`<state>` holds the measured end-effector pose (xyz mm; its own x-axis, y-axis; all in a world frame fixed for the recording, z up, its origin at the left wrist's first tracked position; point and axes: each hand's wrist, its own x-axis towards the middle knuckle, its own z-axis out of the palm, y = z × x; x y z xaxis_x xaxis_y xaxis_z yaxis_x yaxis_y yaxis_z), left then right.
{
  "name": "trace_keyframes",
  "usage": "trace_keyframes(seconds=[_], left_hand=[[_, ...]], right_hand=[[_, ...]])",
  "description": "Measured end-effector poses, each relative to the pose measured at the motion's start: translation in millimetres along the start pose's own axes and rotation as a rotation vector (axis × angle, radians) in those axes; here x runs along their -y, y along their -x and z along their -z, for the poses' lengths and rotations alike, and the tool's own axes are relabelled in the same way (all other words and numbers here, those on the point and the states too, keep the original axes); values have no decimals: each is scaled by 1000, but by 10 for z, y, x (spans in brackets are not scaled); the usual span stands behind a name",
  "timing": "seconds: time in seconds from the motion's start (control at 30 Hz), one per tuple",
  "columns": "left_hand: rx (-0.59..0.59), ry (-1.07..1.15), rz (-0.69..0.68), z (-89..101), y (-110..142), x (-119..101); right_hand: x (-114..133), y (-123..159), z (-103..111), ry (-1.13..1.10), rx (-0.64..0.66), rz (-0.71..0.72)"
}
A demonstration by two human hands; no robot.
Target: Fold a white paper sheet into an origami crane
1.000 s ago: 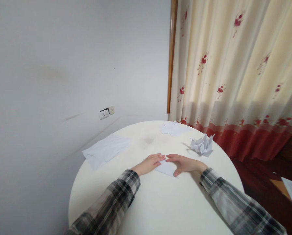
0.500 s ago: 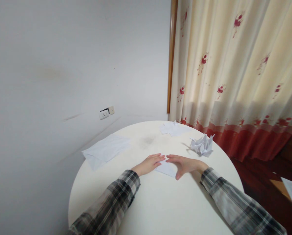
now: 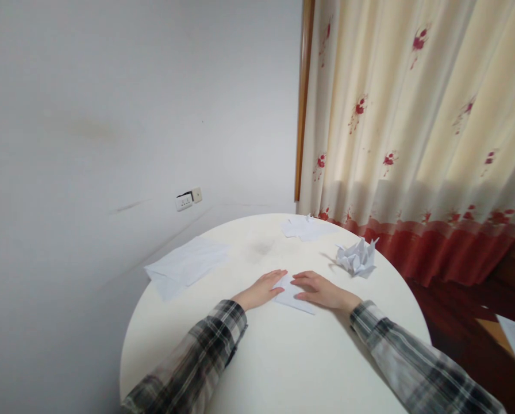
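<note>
A small folded sheet of white paper (image 3: 292,297) lies flat on the round white table (image 3: 279,356), between my two hands. My left hand (image 3: 264,288) rests on its left side, fingers stretched out and thumb apart, pressing on the paper. On the other side my right hand (image 3: 322,290) touches the top and right part of the paper, its thumb and fingers spread apart. Neither hand is closed round anything. Part of the paper is hidden under the fingers.
A cluster of folded paper pieces (image 3: 356,257) stands at the right rim. Flat white paper (image 3: 307,228) lies at the far edge, and larger sheets (image 3: 192,261) lie at the left. A wall with a socket (image 3: 183,201) and a flowered curtain (image 3: 404,115) border the table.
My right thumb has moved up and inward over the paper, uncovering its lower right corner. My left fingers have shifted slightly; the left hand stays in place.
</note>
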<state>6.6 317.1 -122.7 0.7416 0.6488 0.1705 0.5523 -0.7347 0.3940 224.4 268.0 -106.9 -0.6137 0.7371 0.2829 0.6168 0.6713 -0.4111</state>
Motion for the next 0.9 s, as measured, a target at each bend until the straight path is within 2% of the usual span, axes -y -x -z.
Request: trace_keyframes(seconds=[0.13,0.4,0.67,0.9], left_hand=[[-23,37,33,-10,-4,10],[-44,83,20,7,-3,-12],[-47,87,3,4,10,-17],[-51,25,15,-36,-2,13]], right_hand=[[14,-64,-85,144,-103,-4],[23,-178,-162,284,-181,-18],[41,-193,-196,211,-153,62],[120,-190,-341,118,-183,-60]])
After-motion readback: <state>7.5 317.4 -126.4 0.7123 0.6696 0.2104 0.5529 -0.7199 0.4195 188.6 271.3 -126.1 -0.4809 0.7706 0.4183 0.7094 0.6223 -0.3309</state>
